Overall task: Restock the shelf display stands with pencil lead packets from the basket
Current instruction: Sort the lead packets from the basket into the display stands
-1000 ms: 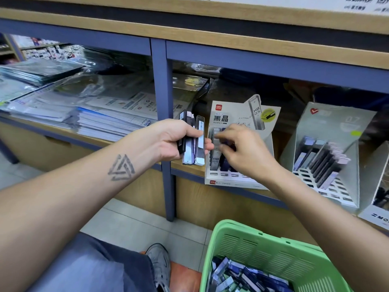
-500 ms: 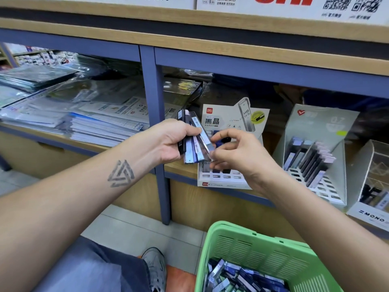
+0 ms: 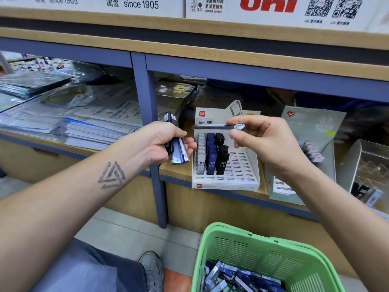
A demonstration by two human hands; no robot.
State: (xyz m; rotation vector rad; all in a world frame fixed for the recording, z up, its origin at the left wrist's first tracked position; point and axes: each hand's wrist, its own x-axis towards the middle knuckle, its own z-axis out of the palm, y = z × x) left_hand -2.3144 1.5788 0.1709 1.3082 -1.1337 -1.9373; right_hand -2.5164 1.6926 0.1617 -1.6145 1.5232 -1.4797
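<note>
My left hand [image 3: 160,142] grips a small stack of lead packets [image 3: 176,148], fingers curled round them, just left of the white display stand [image 3: 242,182] on the shelf. My right hand [image 3: 261,140] pinches a single packet [image 3: 214,125] level above the stand's filled rows. The green basket [image 3: 263,245] sits below, with more packets inside.

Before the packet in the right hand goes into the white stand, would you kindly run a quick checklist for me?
1. Right hand pinches one packet: ok.
2. Left hand grips the spare packets: ok.
3. White stand has free slots on its right side: ok.
4. Path from packet down to stand unblocked: ok.
5. Packet's grade matches the HB 0.5 stand: cannot tell, blurred.
6. Basket holds more packets: ok.
</note>
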